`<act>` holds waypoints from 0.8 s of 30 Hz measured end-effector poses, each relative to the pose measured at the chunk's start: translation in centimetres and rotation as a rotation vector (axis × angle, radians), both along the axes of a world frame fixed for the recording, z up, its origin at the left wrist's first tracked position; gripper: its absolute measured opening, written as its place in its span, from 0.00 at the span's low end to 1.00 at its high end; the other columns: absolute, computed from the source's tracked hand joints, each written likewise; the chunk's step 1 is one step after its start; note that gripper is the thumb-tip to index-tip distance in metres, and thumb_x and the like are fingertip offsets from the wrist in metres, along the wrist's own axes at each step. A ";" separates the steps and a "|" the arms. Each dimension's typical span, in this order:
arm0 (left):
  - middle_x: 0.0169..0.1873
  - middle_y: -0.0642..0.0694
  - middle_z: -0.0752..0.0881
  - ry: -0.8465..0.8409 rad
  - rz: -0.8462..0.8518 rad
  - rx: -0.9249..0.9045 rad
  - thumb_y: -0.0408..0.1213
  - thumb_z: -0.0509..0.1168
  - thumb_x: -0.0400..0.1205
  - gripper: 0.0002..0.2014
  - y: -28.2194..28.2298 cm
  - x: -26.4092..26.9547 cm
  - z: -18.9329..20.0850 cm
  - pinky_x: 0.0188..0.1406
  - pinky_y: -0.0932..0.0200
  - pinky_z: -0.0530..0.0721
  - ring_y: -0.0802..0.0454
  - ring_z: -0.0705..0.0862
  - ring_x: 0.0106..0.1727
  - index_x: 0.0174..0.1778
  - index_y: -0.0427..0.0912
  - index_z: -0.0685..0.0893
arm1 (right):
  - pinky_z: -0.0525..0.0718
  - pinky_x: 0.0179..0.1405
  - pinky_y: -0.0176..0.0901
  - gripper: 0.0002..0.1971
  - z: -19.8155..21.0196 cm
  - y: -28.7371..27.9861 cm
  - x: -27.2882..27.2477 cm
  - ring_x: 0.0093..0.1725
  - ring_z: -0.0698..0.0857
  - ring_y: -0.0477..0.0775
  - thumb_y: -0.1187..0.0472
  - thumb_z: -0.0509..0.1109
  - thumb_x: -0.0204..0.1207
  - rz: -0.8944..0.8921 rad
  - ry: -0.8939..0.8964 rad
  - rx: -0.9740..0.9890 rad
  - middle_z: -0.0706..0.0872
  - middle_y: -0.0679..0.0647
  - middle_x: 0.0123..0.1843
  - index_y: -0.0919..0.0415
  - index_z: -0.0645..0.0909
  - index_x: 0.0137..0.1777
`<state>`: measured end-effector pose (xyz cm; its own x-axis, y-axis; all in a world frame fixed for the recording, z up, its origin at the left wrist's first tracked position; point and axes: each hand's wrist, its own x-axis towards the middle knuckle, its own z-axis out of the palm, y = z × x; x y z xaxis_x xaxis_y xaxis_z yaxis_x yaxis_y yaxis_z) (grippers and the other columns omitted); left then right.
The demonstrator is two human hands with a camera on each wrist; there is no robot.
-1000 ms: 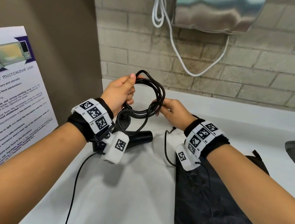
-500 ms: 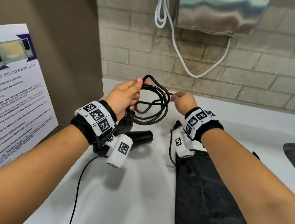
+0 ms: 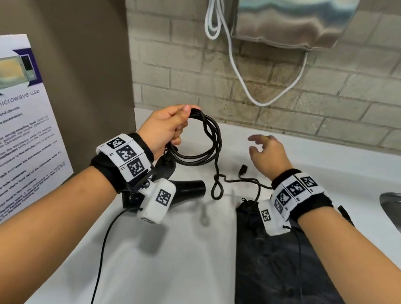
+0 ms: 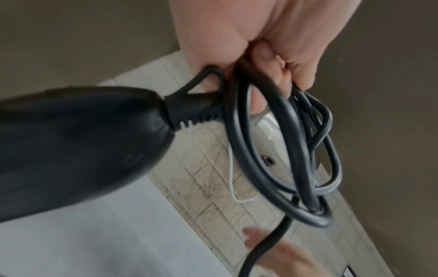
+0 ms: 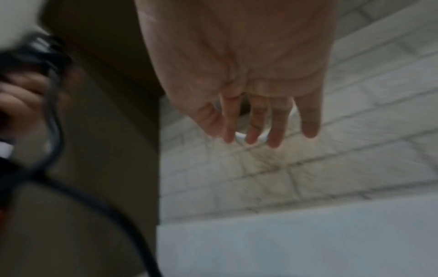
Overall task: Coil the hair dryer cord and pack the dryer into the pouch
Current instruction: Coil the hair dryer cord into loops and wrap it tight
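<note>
1. One poster (image 3: 5, 124), far left.
2. Left hand (image 3: 164, 128) gripping one coiled cord (image 3: 208, 140), several loops, fingers curled around it.
3. One hair dryer (image 3: 186, 188) below, on the counter (image 3: 178, 264).
4. Right hand (image 3: 266, 153) now released from the coil, fingers spread, empty.
5. One black pouch (image 3: 292, 280) lying flat, right.

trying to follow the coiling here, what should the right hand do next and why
Probably reach down and pick up the loose cord tail near the plug, then bring it up as another loop. The left hand holds the coiled cord, the right hand is open and holds nothing, and the tail lies uncoiled on the counter by the pouch.
</note>
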<state>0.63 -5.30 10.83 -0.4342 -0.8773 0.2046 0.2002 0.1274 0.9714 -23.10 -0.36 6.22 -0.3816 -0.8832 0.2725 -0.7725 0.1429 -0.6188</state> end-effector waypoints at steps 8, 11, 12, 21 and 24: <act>0.24 0.51 0.61 0.007 0.072 -0.033 0.39 0.57 0.85 0.09 -0.3 0.1 0.4 0.18 0.71 0.61 0.63 0.58 0.19 0.47 0.49 0.83 | 0.77 0.53 0.26 0.13 0.4 0.7 7.3 0.50 0.80 0.45 0.72 0.61 0.79 0.626 -0.294 0.243 0.82 0.55 0.53 0.69 0.79 0.61; 0.22 0.54 0.64 -0.011 0.095 -0.027 0.39 0.58 0.85 0.09 -0.5 0.5 0.5 0.16 0.71 0.58 0.63 0.57 0.19 0.46 0.49 0.84 | 0.75 0.44 0.34 0.12 -2.2 0.6 6.8 0.42 0.77 0.49 0.70 0.56 0.81 0.504 -0.236 0.225 0.81 0.56 0.46 0.61 0.82 0.52; 0.21 0.56 0.65 -0.022 0.105 -0.028 0.38 0.59 0.85 0.08 -0.6 0.7 0.6 0.16 0.71 0.57 0.63 0.57 0.19 0.46 0.49 0.84 | 0.73 0.38 0.37 0.13 -2.8 0.7 6.5 0.38 0.75 0.51 0.70 0.55 0.80 0.456 -0.254 0.174 0.80 0.57 0.42 0.59 0.81 0.47; 0.16 0.58 0.64 -0.120 0.208 0.017 0.50 0.67 0.77 0.09 -0.1 0.8 1.7 0.19 0.66 0.54 0.60 0.58 0.18 0.42 0.49 0.86 | 0.67 0.40 0.38 0.13 -3.1 1.6 4.4 0.39 0.67 0.46 0.45 0.55 0.73 0.301 -0.436 0.034 0.68 0.53 0.40 0.51 0.67 0.33; 0.21 0.53 0.61 -0.162 0.268 0.026 0.48 0.73 0.72 0.10 -0.2 0.6 2.0 0.20 0.64 0.53 0.58 0.58 0.20 0.31 0.48 0.84 | 0.64 0.35 0.40 0.19 -2.3 2.1 4.0 0.32 0.64 0.47 0.40 0.47 0.71 0.366 -0.614 -0.016 0.67 0.49 0.35 0.54 0.68 0.33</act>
<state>1.20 -5.46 12.78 -0.2121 -0.9689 0.1279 0.0048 0.1298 0.9915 -19.10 1.74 3.89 -0.1500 -0.9816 0.1178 -0.2809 -0.0720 -0.9570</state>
